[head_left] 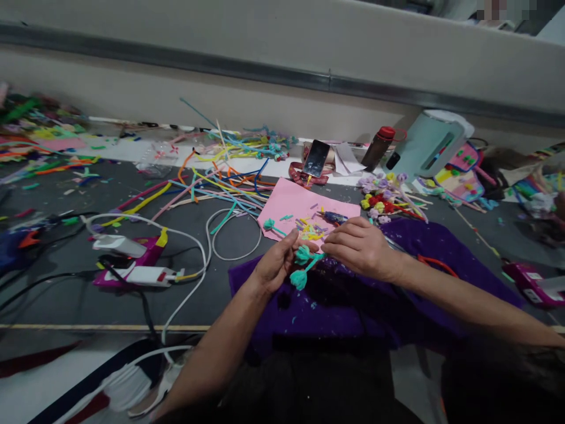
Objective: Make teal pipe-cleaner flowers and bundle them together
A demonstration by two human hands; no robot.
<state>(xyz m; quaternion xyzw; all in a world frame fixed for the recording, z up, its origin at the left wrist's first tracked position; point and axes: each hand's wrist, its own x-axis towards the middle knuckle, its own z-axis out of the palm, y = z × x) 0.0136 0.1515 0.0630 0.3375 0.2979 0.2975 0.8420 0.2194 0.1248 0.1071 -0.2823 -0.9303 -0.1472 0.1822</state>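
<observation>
Between my two hands is a teal fuzzy stem piece with puffy, flower-like ends. My left hand is closed, its thumb and fingers pinching the teal piece from the left. On the other side, my right hand pinches the end of a teal stem with its fingertips. Another teal bud on a short stem shows just above my left hand. Beyond the hands lies a pink sheet with small yellow and purple cut bits and a blue tool on it.
Purple cloth covers the near edge. A power strip with white cables sits left, near many pipe cleaners. Behind are a phone, a bottle, a pale green container and a bunch of small fuzzy flowers.
</observation>
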